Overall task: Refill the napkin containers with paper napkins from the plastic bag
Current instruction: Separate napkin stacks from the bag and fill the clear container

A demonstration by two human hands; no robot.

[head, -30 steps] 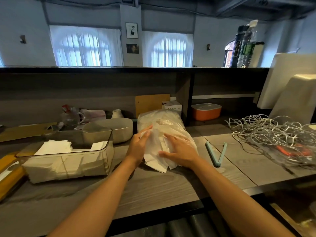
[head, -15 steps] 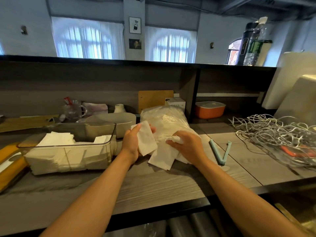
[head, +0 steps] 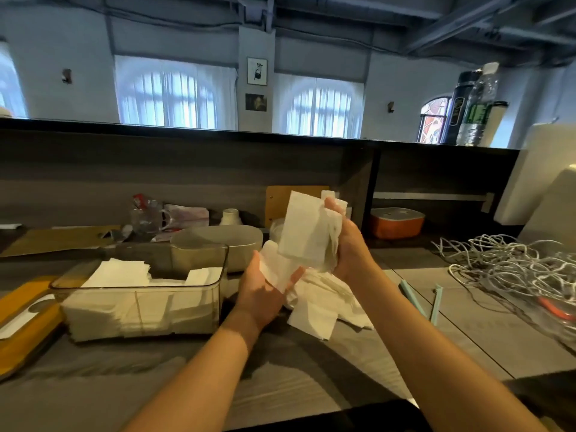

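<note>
Right hand (head: 349, 244) grips napkins (head: 307, 232) raised above counter (head: 187, 385); left hand (head: 265, 291) seemingly holds lower sheets, beside part-filled container (head: 140, 307)

White napkins (head: 307, 235) raised upright; clear container (head: 143, 294) looks roughly half full.

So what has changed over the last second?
The right hand has lifted a bunch of napkins up off the bag; the left hand now holds a few lower down. The clear container and cables stayed put.
</note>
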